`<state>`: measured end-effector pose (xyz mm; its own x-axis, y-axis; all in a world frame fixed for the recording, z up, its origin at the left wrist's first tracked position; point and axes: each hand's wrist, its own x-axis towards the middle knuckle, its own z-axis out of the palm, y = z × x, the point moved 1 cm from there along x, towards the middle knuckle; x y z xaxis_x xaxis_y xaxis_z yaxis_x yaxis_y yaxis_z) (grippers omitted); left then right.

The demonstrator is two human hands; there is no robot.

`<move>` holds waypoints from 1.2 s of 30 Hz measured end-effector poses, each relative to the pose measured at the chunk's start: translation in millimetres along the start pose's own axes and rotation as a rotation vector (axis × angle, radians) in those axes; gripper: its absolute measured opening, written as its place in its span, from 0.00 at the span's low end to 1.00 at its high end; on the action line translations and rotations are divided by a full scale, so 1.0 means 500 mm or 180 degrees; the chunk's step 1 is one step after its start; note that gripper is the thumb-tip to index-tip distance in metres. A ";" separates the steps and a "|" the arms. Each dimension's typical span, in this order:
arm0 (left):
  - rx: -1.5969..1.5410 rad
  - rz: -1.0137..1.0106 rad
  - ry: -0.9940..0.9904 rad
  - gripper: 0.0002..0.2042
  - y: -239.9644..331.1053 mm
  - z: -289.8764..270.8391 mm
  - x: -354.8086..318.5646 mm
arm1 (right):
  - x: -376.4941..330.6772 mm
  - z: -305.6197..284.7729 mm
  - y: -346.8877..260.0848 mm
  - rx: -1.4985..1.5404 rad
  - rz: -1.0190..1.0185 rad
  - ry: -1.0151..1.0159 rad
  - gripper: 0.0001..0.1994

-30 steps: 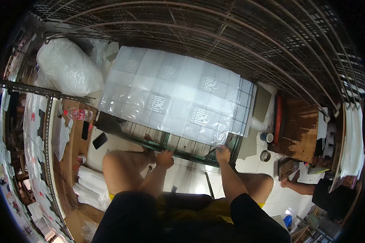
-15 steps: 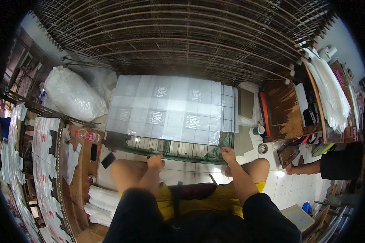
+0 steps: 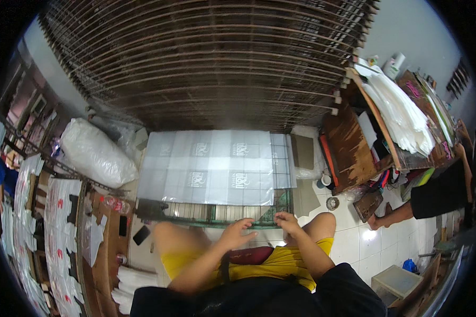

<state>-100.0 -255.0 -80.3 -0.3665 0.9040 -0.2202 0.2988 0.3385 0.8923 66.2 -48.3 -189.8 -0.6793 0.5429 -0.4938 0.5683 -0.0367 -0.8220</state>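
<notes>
My left hand (image 3: 238,233) hovers over my lap, its fingers apart and the thumb stretched toward the right. Close by on its right, my right hand (image 3: 286,222) is raised with loosely bent fingers, and nothing shows in it. Both are near the front bar of a green metal frame (image 3: 232,224). On the wire rack (image 3: 284,168) above that frame lie translucent plastic sheets (image 3: 217,182) with white printing, reaching back beneath a tall stack of tilted wire racks (image 3: 206,68).
A stuffed white plastic sack (image 3: 98,153) lies at the left, and a phone (image 3: 141,235) on the tiled floor. At the right stand a wooden shelf (image 3: 349,142) topped with white sheets (image 3: 396,111), a cup (image 3: 324,182) and a tape roll (image 3: 332,203). Another person's leg (image 3: 394,215) is beyond.
Both hands have come away from the frame's front edge; the left has moved right, toward the right hand. My view has tilted up, showing more of the rack stack.
</notes>
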 end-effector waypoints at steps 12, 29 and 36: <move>-0.0335 -0.1032 0.0258 0.28 -0.199 0.065 0.038 | 0.015 0.001 0.038 -0.1548 0.0055 -0.0093 0.22; 0.0258 -0.1221 -0.0018 0.26 -0.193 0.065 -0.002 | -0.010 -0.202 -0.167 0.0195 -0.1756 0.1084 0.13; 0.0124 -0.1303 0.0078 0.25 -0.165 0.073 -0.007 | -0.219 -0.673 -0.456 -0.1518 -0.2733 0.4867 0.09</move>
<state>-91.4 -276.6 -167.6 -0.4827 0.6862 -0.5442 0.1568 0.6790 0.7172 167.3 183.0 146.9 -0.0016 0.4961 0.8683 0.5851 0.7046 -0.4015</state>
